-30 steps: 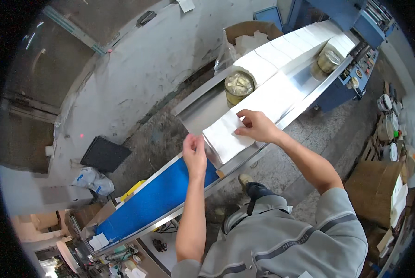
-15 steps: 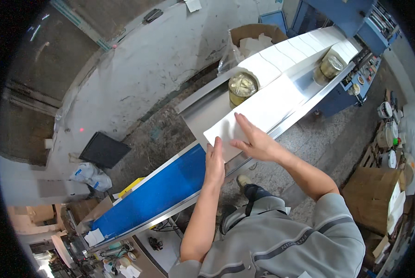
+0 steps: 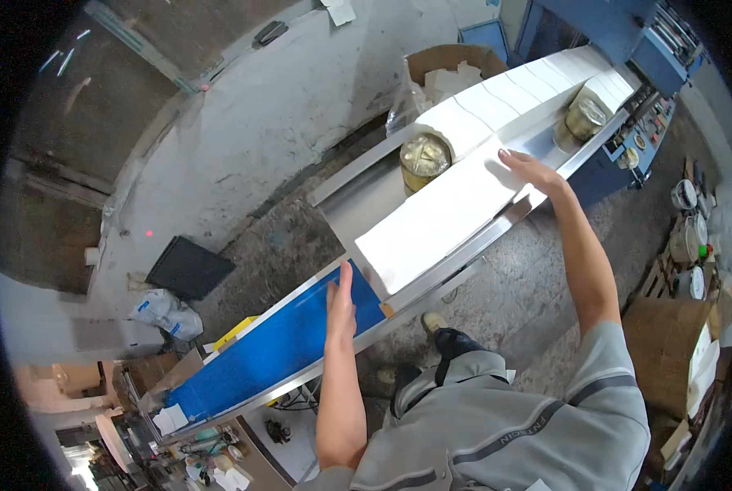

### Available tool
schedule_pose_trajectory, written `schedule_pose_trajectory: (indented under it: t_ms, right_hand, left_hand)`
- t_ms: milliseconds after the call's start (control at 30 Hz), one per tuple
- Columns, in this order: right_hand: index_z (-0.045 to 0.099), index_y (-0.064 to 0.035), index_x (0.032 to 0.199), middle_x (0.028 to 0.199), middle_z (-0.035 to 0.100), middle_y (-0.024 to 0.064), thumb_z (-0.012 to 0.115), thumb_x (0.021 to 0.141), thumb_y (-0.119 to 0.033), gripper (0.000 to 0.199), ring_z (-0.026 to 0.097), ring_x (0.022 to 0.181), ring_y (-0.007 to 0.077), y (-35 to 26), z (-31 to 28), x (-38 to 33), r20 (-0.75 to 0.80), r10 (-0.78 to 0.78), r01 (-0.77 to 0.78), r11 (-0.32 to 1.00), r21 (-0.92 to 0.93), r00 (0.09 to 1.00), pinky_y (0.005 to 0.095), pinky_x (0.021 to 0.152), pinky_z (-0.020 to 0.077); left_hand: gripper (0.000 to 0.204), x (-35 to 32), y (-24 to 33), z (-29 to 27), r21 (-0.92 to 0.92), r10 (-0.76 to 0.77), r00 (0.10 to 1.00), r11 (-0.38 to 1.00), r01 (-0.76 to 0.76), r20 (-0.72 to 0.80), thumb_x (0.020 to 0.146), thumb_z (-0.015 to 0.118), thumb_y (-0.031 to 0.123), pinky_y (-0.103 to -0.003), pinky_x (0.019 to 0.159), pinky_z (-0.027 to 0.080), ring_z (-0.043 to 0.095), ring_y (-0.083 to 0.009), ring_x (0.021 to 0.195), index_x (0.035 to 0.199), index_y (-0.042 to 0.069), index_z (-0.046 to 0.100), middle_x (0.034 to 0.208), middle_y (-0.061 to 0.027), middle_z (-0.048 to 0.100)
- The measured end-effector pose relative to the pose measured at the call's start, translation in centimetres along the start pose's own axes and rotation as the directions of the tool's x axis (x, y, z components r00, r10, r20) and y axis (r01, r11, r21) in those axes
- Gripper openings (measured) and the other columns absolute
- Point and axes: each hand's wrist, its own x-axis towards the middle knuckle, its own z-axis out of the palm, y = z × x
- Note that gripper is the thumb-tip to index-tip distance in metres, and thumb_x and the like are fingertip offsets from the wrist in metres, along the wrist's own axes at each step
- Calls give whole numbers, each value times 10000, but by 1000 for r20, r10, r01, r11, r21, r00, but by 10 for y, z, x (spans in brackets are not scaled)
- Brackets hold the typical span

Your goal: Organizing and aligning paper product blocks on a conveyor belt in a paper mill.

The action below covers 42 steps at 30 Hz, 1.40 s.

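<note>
A long white stack of what looks like paper (image 3: 441,219) lies along the metal trough (image 3: 358,190) in front of me. My right hand (image 3: 531,170) rests at its far right end, fingers extended over the top edge. My left hand (image 3: 341,308) is held upright above the blue conveyor belt (image 3: 272,348), a little left of the stack's near end and apart from it, with straight fingers and nothing held. Beside the stack on the trough's far side stands a round weight-like can (image 3: 425,161) wrapped in clear film. A second such can (image 3: 585,119) sits farther up the trough.
More white stacks (image 3: 517,90) line the trough's far side, up to a blue machine (image 3: 603,24). Behind it stands a cardboard box (image 3: 456,59) with paper scraps. A large carton (image 3: 664,348) and several buckets (image 3: 687,237) stand on the right. A black panel (image 3: 188,268) leans at the left.
My right hand has moved away up the trough to the stack's far end. My left hand has drawn back left off the near end. The stack has shifted slightly toward the belt.
</note>
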Motion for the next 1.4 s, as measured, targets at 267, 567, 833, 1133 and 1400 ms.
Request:
schedule_pose_trajectory:
  t_ms: [267,567,833,1133,1400]
  right_hand:
    - [368,67,1418,1376,471,264,469,915,-642,875,416,1313,343,-49,64,-32,87,-10,15,998,-56,996,374,1099,307]
    - [485,20,1346,1290,575,152,564,946,-94,424,544,1188,198,-132,164,-98,-296,-638,703,654,280,711,324,985,445]
    - [260,-99,1502,1266,558,133,446,925,-633,808,588,1094,213,-152,431,-137,757,-249,-282,822,495,604,380,887,502]
    - [222,0,1494,1365,476,184,826,723,-251,1011,500,1211,248,-193,600,-257,858,-308,128,951,281,411,352,1019,394]
    - [451,-19,1331,1222,592,108,769,764,-179,669,591,1107,242,-266,751,-301,903,-209,-106,958,265,375,405,953,482]
  left_hand:
    - [683,13,-30,-33,-332,-84,905,913,238,418,881,678,412,-486,1044,365,477,-278,1261,1367,5,424,1329,-129,519]
    - [594,-9,-36,-129,-492,266,925,864,-104,272,824,731,152,-367,967,451,568,-235,1146,1323,-35,467,1254,-125,581]
    - [685,-87,-74,-274,-505,302,925,850,-152,229,754,786,190,-351,949,454,583,-214,1107,1332,-10,478,1199,-93,609]
    - [636,-177,-146,-432,-374,264,964,892,-254,-26,785,790,262,-311,848,501,625,-175,996,1282,-40,532,1133,-112,641]
    - [582,-227,-266,-565,-614,-129,787,704,-356,-604,888,682,381,-338,835,516,644,-217,995,1260,-38,524,1148,-162,633]
